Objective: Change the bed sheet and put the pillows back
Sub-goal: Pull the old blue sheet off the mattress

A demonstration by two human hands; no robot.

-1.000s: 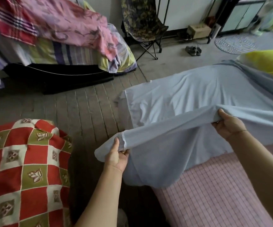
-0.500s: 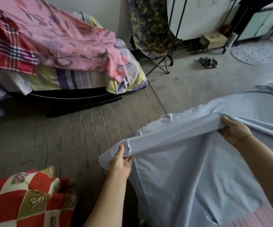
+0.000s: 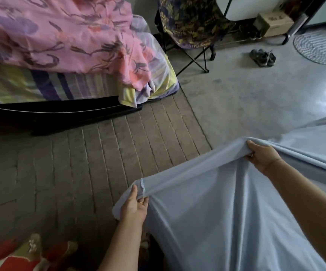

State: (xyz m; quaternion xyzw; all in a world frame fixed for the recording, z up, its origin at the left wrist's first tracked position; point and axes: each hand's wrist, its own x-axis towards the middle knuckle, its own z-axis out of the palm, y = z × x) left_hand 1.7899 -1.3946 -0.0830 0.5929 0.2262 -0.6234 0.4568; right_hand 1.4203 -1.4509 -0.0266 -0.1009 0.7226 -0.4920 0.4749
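A pale blue bed sheet (image 3: 226, 208) hangs and spreads over the lower right of the view, covering the bed beneath it. My left hand (image 3: 133, 206) pinches the sheet's hemmed corner low at the centre. My right hand (image 3: 261, 155) grips a fold of the sheet's edge further right and higher, thumb on top. The edge is stretched taut between both hands. The mattress underneath is hidden by the sheet. No pillow shows.
Another bed (image 3: 60, 61) piled with pink floral and striped bedding stands at the upper left. A red checked cloth (image 3: 27, 257) lies at the bottom left. A folding chair (image 3: 189, 22), sandals (image 3: 262, 57), a box (image 3: 273, 23) and a round rug (image 3: 320, 45) sit beyond.
My view has swung left and up; the pink mattress and yellow pillow have left the frame. Both hands keep their hold and the sheet has been drawn further over the bed.
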